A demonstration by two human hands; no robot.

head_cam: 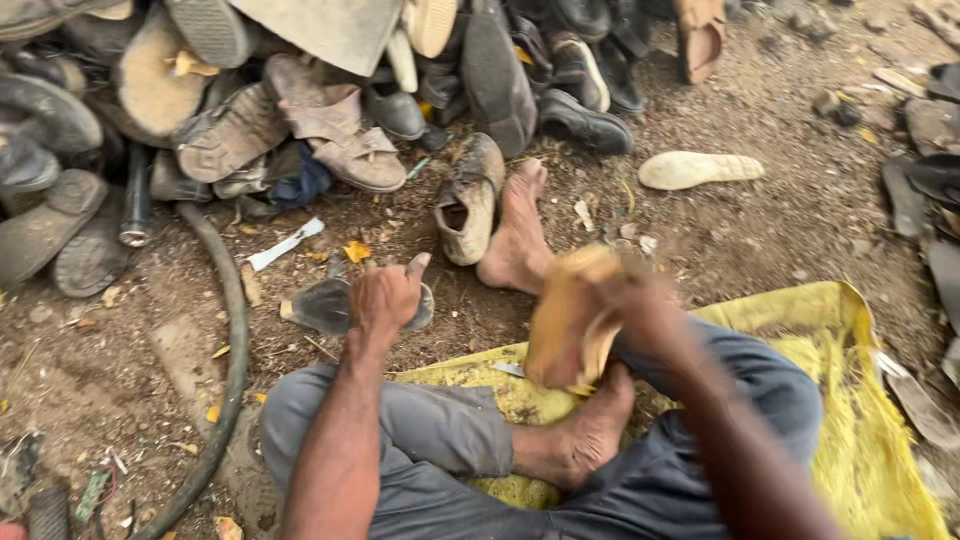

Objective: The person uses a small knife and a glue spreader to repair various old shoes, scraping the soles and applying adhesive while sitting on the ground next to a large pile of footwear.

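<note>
I sit on the ground with my legs folded on a yellow cloth [860, 420]. My left hand [385, 298] reaches forward and rests on a dark flat shoe sole [325, 305] lying in the dirt, thumb raised. My right hand [630, 300], blurred by motion, grips a tan worn shoe [570, 320] held above my right foot. A dirty beige shoe [468, 205] lies on its side just beyond, beside my outstretched left foot [515, 240].
A big heap of old shoes and sandals [330, 90] fills the far side. A dark rubber hose [232, 350] curves along the left. A pale loose insole [698, 169] lies at the right, with more soles [930, 190] at the right edge.
</note>
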